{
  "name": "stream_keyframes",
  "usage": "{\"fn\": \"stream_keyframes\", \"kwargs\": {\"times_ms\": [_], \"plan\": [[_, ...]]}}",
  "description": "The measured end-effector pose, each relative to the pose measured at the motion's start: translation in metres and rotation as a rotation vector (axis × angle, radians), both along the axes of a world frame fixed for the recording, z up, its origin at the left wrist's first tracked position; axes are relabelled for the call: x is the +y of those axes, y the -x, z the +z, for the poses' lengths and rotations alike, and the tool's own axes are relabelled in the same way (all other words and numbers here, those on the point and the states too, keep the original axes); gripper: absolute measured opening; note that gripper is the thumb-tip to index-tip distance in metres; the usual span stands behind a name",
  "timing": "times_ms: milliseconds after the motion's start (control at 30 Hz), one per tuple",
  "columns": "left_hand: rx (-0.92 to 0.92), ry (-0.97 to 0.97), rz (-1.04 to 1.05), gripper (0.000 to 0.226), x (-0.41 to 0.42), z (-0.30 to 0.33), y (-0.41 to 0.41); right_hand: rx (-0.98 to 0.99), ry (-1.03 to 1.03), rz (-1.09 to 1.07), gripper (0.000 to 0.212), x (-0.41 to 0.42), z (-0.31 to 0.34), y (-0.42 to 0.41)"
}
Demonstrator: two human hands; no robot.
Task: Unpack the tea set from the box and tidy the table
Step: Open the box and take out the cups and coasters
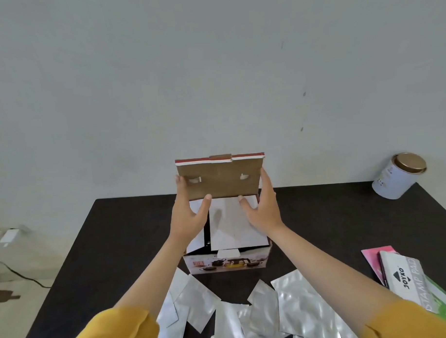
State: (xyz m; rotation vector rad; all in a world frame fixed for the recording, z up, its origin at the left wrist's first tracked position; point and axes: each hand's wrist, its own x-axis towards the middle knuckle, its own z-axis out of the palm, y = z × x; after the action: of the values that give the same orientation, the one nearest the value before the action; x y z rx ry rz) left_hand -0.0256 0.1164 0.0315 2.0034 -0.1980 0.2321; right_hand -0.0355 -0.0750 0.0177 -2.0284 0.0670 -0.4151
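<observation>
The tea set box (227, 262) stands in the middle of the dark table (113, 236), its front printed with a teapot and cups. Its brown lid flap (221, 177) is raised upright, and white inner flaps (234, 224) cover the opening. My left hand (190, 210) holds the lid's left edge, thumb on the lid's lower edge. My right hand (262, 208) holds the right edge, thumb touching the white flap. The tea set itself is hidden inside.
Several silver foil pouches (292, 300) lie scattered at the table's near edge. A white tin with a gold lid (399, 176) stands at the far right corner. A stamp pad box (407, 278) and pink and green booklets lie at the right edge.
</observation>
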Motion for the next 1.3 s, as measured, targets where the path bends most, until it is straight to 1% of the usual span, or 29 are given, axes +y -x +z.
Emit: {"fn": "stream_keyframes", "kwargs": {"times_ms": [100, 233, 300, 400, 500, 567, 633, 700, 767, 967, 1067, 1133, 1233, 1300], "plan": [[0.08, -0.172, -0.04, 0.081, 0.004, -0.018, -0.021, 0.112, 0.127, 0.024, 0.089, -0.003, -0.012, -0.013], [0.184, -0.418, -0.121, 0.065, 0.011, -0.04, -0.034, 0.242, 0.248, 0.083, 0.092, -0.002, -0.025, -0.02], [0.195, -0.489, -0.143, 0.058, 0.012, -0.049, -0.035, 0.303, 0.322, 0.097, 0.09, -0.001, -0.028, -0.021], [0.184, -0.501, -0.134, 0.054, 0.012, -0.053, -0.035, 0.346, 0.486, 0.088, 0.084, 0.002, -0.025, -0.021], [0.172, -0.473, -0.139, 0.055, 0.014, -0.053, -0.036, 0.391, 0.624, 0.068, 0.08, 0.009, -0.021, -0.018], [0.17, -0.424, -0.143, 0.056, 0.015, -0.052, -0.035, 0.448, 0.653, 0.068, 0.085, 0.021, -0.018, -0.01], [0.171, -0.377, -0.147, 0.056, 0.016, -0.053, -0.035, 0.51, 0.66, 0.099, 0.096, 0.038, -0.017, 0.002], [0.176, -0.362, -0.149, 0.055, 0.017, -0.054, -0.036, 0.565, 0.655, 0.133, 0.107, 0.055, -0.017, 0.015], [0.181, -0.363, -0.145, 0.054, 0.017, -0.055, -0.038, 0.594, 0.659, 0.138, 0.11, 0.067, -0.017, 0.023], [0.183, -0.355, -0.151, 0.054, 0.017, -0.053, -0.037, 0.603, 0.589, 0.101, 0.096, 0.071, -0.008, 0.025], [0.18, -0.352, -0.147, 0.055, 0.017, -0.052, -0.036, 0.556, 0.514, 0.12, 0.083, 0.07, 0.001, 0.026], [0.181, -0.364, -0.147, 0.055, 0.017, -0.051, -0.035, 0.492, 0.384, 0.162, 0.072, 0.068, 0.013, 0.028], [0.184, -0.381, -0.149, 0.054, 0.016, -0.05, -0.036, 0.339, 0.062, 0.226, 0.062, 0.052, 0.05, 0.032], [0.18, -0.38, -0.151, 0.054, 0.016, -0.05, -0.037, 0.305, -0.029, 0.223, 0.056, 0.029, 0.076, 0.037]]}}
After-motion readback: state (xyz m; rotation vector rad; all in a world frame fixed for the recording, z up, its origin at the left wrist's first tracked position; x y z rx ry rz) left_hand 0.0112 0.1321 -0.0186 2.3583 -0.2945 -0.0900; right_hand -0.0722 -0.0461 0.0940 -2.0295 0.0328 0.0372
